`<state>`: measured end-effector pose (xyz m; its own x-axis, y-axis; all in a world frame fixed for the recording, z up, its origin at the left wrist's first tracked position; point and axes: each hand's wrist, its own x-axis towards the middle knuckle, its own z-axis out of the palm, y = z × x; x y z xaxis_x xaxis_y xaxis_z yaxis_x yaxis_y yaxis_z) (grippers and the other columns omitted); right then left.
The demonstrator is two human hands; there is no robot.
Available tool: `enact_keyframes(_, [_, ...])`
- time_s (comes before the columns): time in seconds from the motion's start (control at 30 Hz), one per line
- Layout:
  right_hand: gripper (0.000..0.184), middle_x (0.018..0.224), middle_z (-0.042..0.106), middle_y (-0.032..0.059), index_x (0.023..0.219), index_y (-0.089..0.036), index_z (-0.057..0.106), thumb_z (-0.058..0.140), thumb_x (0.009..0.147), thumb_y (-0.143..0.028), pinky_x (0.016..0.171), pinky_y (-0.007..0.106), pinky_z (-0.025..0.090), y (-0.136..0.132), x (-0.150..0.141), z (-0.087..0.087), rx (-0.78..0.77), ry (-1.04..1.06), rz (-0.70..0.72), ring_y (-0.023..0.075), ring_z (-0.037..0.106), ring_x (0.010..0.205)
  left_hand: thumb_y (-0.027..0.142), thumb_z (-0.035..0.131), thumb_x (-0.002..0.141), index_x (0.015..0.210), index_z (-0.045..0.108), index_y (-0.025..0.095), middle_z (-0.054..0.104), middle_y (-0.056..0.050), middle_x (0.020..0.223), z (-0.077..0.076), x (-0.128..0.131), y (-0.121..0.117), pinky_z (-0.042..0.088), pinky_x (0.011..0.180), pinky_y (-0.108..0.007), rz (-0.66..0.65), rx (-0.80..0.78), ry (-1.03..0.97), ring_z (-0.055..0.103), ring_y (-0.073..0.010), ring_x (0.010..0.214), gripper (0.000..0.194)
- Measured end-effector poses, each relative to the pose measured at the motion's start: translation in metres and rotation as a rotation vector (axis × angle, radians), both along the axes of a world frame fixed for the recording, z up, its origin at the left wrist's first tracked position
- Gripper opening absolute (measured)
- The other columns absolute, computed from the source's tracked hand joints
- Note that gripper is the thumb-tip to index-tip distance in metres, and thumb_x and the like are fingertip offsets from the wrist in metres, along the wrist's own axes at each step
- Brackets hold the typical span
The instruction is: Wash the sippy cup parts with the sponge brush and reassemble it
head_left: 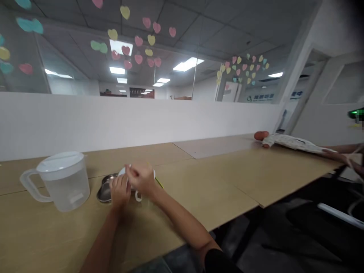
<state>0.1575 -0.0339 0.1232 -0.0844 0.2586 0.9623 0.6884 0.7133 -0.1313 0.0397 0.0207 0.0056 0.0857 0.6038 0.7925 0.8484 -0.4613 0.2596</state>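
My right hand (142,179) is closed, with its fingers curled and a small white bit showing at the top of the pinch. Against it, my left hand (120,191) is also closed; whatever lies between the fingers is hidden. Beneath and behind both hands is a white round object (122,171), mostly covered, and a white handle (138,196) shows under my right wrist. To the left of my left hand sits a shiny metal kidney dish (104,192). A thin yellow-green strip (159,183) pokes out to the right of my right hand.
A translucent plastic jug (68,187) with a lid and handle stands left on the wooden table (204,185). At the far right lies a doll (295,142) in white clothes, with another person's hand (337,156) by it. A white partition (142,121) runs behind.
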Motion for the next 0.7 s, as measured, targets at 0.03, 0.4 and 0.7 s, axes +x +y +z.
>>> enact_keyframes(0.03, [0.043,0.047,0.033,-0.0068,0.049,-0.02,0.034,0.049,0.089,-0.025,0.049,0.022,0.027,0.021,0.014,-0.009,-0.117,0.095,-0.08,0.0074,0.03,0.046,0.034,0.032,0.094,0.115,0.061,0.017,0.064,-0.014,0.116,-0.002,-0.002,0.002,0.032,0.098,-0.05,0.027,-0.001,-0.008,0.053,-0.0328,0.112,0.04])
enact_keyframes(0.4, [0.036,0.123,0.061,0.012,0.119,-0.016,0.058,0.054,0.087,-0.031,0.1,0.033,0.038,0.12,0.094,-0.114,-0.779,0.225,-0.213,0.0207,0.053,0.115,0.032,0.037,0.096,0.102,0.067,0.02,0.069,-0.008,0.113,-0.018,-0.007,0.012,0.026,0.098,-0.044,0.115,0.005,0.053,0.052,-0.0284,0.113,0.033])
enact_keyframes(0.7, [0.022,0.1,0.073,0.005,0.099,-0.019,0.07,0.055,0.085,-0.026,0.078,0.025,0.049,0.126,0.102,-0.122,-0.838,0.356,-0.138,0.0151,0.066,0.082,0.037,0.038,0.096,0.09,0.068,0.018,0.072,-0.008,0.106,-0.019,0.0,0.01,0.016,0.105,-0.05,0.032,-0.081,0.05,0.048,-0.0313,0.122,0.036])
